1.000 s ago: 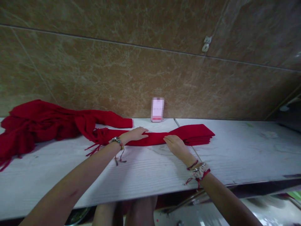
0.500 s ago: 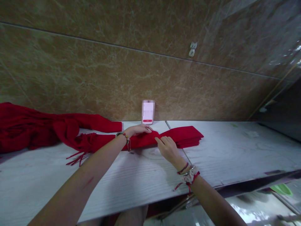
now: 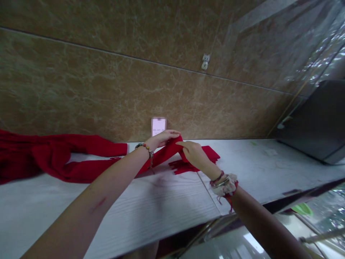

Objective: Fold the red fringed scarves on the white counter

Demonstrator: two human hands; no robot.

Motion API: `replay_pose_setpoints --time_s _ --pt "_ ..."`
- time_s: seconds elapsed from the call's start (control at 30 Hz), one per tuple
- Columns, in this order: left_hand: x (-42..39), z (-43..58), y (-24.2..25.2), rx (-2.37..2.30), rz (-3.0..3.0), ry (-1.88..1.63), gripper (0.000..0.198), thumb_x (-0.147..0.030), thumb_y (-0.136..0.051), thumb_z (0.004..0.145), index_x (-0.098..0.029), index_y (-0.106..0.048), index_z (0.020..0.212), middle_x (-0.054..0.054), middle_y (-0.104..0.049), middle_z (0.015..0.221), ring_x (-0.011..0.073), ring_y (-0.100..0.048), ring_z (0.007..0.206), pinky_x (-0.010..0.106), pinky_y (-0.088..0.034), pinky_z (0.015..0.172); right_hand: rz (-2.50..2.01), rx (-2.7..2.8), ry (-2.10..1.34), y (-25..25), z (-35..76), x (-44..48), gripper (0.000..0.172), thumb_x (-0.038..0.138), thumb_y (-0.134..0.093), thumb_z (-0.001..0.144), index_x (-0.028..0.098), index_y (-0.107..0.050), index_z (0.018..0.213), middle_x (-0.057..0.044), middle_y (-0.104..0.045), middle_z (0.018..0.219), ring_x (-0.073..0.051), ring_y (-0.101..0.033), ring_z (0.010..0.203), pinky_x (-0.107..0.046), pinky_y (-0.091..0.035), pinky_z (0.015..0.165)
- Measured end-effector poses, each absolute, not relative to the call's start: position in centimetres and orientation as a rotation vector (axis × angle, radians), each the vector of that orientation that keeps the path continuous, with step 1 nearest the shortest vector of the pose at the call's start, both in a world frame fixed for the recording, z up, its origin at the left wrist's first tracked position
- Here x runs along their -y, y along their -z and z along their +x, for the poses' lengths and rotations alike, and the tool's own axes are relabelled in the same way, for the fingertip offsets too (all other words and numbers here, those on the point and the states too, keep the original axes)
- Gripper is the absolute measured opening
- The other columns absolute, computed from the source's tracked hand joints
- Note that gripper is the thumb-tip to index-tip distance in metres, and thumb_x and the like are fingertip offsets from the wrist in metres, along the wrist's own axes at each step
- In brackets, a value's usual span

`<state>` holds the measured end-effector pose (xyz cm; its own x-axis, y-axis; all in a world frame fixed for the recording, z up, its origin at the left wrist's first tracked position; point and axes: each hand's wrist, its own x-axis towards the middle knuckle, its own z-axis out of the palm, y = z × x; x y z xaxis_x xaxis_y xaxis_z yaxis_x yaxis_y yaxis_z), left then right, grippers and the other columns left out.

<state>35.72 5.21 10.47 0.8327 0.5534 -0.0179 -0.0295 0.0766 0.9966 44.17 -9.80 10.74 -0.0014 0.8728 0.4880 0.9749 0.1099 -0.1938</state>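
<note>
A long red scarf (image 3: 88, 169) lies across the white wood-grain table (image 3: 151, 212), trailing to the left edge of the view. Both hands have raised its middle off the table. My left hand (image 3: 163, 138) pinches the raised fold from the left. My right hand (image 3: 192, 153) grips the same fold from the right. Under my right hand the folded end of the scarf (image 3: 208, 156) rests flat on the table, fringe showing beside it.
A phone (image 3: 158, 126) stands against the brown marble wall (image 3: 107, 90) right behind my hands. A dark box-like thing (image 3: 318, 126) sits at the far right of the table. A small white fitting (image 3: 205, 61) is on the wall. A green thing (image 3: 303, 208) shows below the table edge.
My hands were pressing the scarf flat on the table; now both have closed on it and lifted its middle. The view has turned right.
</note>
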Motion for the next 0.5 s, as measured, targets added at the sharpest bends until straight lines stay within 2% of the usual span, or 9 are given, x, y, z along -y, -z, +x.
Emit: replay_pose_setpoints --time_s 0.13,0.23,0.33,0.4,0.5 --pt "-4.3 38.0 -11.8 -0.450 1.604 -0.526 0.019 -0.023 -0.055 0.078 -0.015 -0.057 0.095 0.005 -0.062 0.092 0.0136 -0.058 0.083 0.028 -0.043 0.080 -1.682 1.311 -0.139 -11.1 47.1 9.6 0.040 0.006 -0.035 0.070 0.019 -0.063 0.096 -0.003 -0.065 0.095 -0.012 -0.062 0.067 -0.027 -0.051 0.064" --pt "-2.9 39.0 -11.8 -0.477 1.908 -0.590 0.036 -0.035 -0.047 0.082 -0.013 -0.049 0.110 0.011 -0.056 0.110 0.0197 -0.052 0.101 0.032 -0.039 0.087 -1.513 0.987 -0.351 -11.1 49.7 9.8 0.039 0.007 -0.036 0.064 0.016 -0.062 0.091 -0.003 -0.064 0.095 -0.012 -0.062 0.070 -0.026 -0.052 0.061" --pt "-1.0 39.2 -10.4 -0.564 2.267 -0.603 0.059 -0.046 -0.049 0.077 -0.011 -0.038 0.124 0.018 -0.042 0.128 0.0282 -0.039 0.117 0.039 -0.031 0.096 -1.398 0.875 -0.455 -11.0 52.2 10.7 0.036 0.009 -0.041 0.060 0.016 -0.061 0.089 -0.003 -0.065 0.085 -0.013 -0.061 0.072 -0.027 -0.052 0.065" --pt "0.4 39.2 -8.7 -0.598 2.484 -0.544 0.073 -0.050 -0.054 0.071 -0.014 -0.031 0.130 0.019 -0.031 0.135 0.0334 -0.028 0.124 0.046 -0.025 0.099 -1.358 0.850 -0.490 -10.5 53.6 11.5 0.031 0.014 -0.045 0.061 0.017 -0.060 0.088 -0.002 -0.065 0.080 -0.014 -0.061 0.072 -0.028 -0.052 0.066" --pt "2.2 39.0 -6.1 -0.589 2.704 -0.364 0.089 -0.044 -0.061 0.065 -0.020 -0.014 0.137 0.017 -0.014 0.143 0.0363 -0.010 0.130 0.056 -0.018 0.099 -1.351 0.765 -0.522 -9.4 55.0 12.6 0.023 0.022 -0.052 0.060 0.018 -0.061 0.082 -0.002 -0.065 0.076 -0.014 -0.060 0.069 -0.027 -0.050 0.065"
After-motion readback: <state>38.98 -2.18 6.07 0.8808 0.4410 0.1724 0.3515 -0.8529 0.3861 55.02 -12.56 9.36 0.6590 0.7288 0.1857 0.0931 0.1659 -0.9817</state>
